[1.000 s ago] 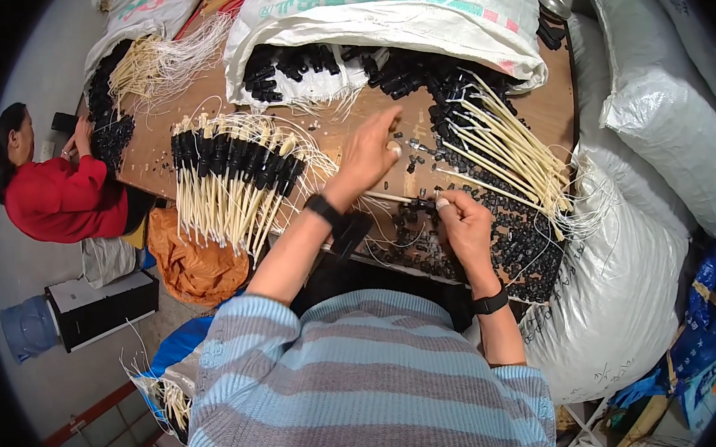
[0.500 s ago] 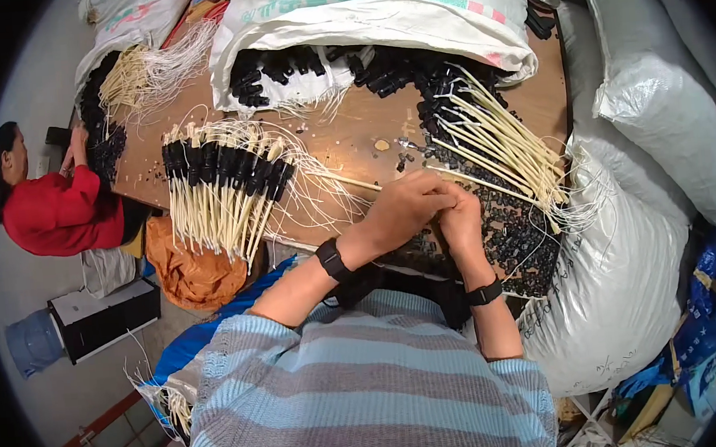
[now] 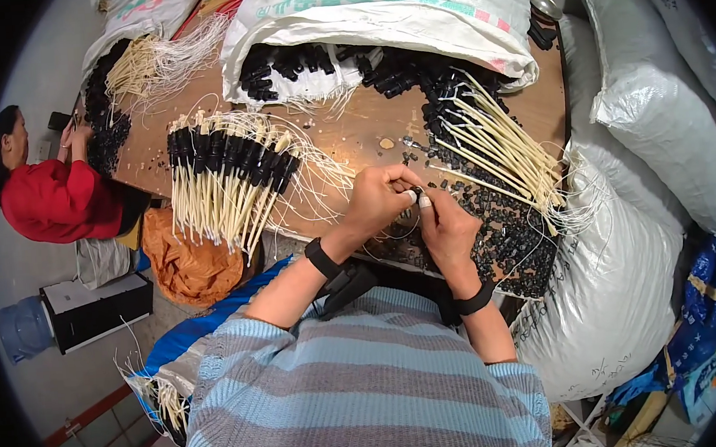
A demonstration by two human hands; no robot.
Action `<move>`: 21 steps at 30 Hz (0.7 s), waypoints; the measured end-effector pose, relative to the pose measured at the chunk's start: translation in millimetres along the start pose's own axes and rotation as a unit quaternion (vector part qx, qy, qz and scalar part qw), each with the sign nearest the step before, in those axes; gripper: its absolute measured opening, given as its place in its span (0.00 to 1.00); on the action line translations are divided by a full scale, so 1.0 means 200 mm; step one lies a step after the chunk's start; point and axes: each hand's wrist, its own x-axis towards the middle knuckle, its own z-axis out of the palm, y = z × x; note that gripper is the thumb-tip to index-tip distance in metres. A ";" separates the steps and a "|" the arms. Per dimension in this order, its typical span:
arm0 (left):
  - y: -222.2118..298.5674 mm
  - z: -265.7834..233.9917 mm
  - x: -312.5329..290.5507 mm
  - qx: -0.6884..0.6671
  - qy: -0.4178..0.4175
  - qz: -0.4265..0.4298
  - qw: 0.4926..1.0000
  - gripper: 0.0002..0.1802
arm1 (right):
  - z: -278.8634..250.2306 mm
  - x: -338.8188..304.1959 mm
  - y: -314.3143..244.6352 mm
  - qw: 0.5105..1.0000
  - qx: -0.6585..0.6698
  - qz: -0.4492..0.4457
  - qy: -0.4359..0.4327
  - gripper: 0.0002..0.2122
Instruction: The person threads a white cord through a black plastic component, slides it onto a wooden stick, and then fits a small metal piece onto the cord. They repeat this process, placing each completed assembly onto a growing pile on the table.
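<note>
Above the table's front edge, my left hand (image 3: 377,201) and my right hand (image 3: 451,227) meet with thumbs and fingertips pinched together. A small black piece (image 3: 419,192) shows between the fingertips, mostly covered by them. A thin pale wire hangs in a loop below the left fingers. Right of my hands, many tiny black parts (image 3: 513,246) are spread over the table. A bundle of cream tubes (image 3: 506,142) with white wires lies across them. To the left is a row of cream tubes with black sleeves (image 3: 225,162) and tangled wires.
A white woven sack (image 3: 377,27) spills black sleeves at the table's (image 3: 343,133) far side. Plump white sacks (image 3: 612,289) crowd the right edge. At far left sits a person in a red top (image 3: 61,198). An orange bag (image 3: 190,256) lies below the table's left side.
My hands have drawn slightly apart and turned, so the black piece now shows between the fingertips. The cream tube that reached left from my left hand is no longer seen there.
</note>
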 end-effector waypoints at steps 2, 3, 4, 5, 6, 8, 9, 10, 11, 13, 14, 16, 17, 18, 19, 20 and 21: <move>0.02 -0.01 0.00 0.006 0.012 0.029 0.999 0.09 | 0.00 0.00 0.01 1.000 0.017 -0.009 0.007 0.05; 0.03 -0.01 0.00 0.064 0.028 0.049 0.996 0.09 | -0.02 -0.01 0.02 0.997 0.062 0.041 -0.032 0.05; 0.05 -0.02 0.00 0.121 0.044 0.068 0.989 0.08 | -0.04 -0.01 0.01 0.988 0.105 0.090 -0.071 0.05; 0.04 -0.04 0.01 0.121 0.044 0.067 0.989 0.08 | -0.05 0.00 0.01 0.988 0.106 0.090 -0.072 0.05; 0.02 -0.06 0.03 0.188 0.046 0.210 0.958 0.11 | -0.06 0.01 0.01 0.945 0.252 0.188 -0.086 0.05; 0.07 -0.06 0.04 0.250 0.044 0.347 0.903 0.14 | -0.10 0.05 0.02 0.871 0.390 0.282 -0.096 0.05; 0.10 -0.05 0.02 0.272 -0.014 0.331 0.904 0.16 | -0.13 0.07 0.03 0.774 0.539 0.323 -0.080 0.05; 0.14 -0.04 0.00 0.292 -0.072 0.314 0.901 0.18 | -0.15 0.08 0.05 0.651 0.669 0.354 -0.062 0.05; 0.12 -0.05 -0.01 0.318 -0.102 0.227 0.915 0.20 | -0.16 0.08 0.07 0.647 0.681 0.331 -0.087 0.06; 0.10 -0.08 0.00 0.304 -0.095 0.226 0.921 0.20 | -0.16 0.06 0.05 0.770 0.551 0.303 -0.106 0.07; 0.09 -0.09 0.00 0.290 -0.087 0.225 0.926 0.20 | -0.15 0.05 0.04 0.868 0.403 0.264 -0.122 0.09; 0.08 -0.11 0.00 0.329 -0.068 0.219 0.916 0.20 | -0.15 0.05 0.05 0.943 0.284 0.102 -0.138 0.12; 0.07 -0.12 -0.01 0.368 -0.051 0.213 0.904 0.20 | -0.17 0.06 0.04 0.978 0.146 0.007 -0.146 0.13; 0.07 -0.11 -0.02 0.370 -0.046 0.210 0.904 0.20 | -0.18 0.07 0.02 0.985 0.007 -0.090 -0.149 0.14; 0.07 -0.10 -0.03 0.385 -0.045 0.215 0.896 0.19 | -0.18 0.07 0.02 0.983 -0.002 -0.089 -0.163 0.16; 0.07 -0.09 -0.03 0.401 -0.043 0.219 0.888 0.19 | -0.18 0.07 0.02 0.982 0.004 -0.095 -0.165 0.16; 0.06 -0.09 -0.04 0.411 -0.043 0.193 0.890 0.18 | -0.17 0.06 0.03 0.981 0.006 -0.108 -0.159 0.16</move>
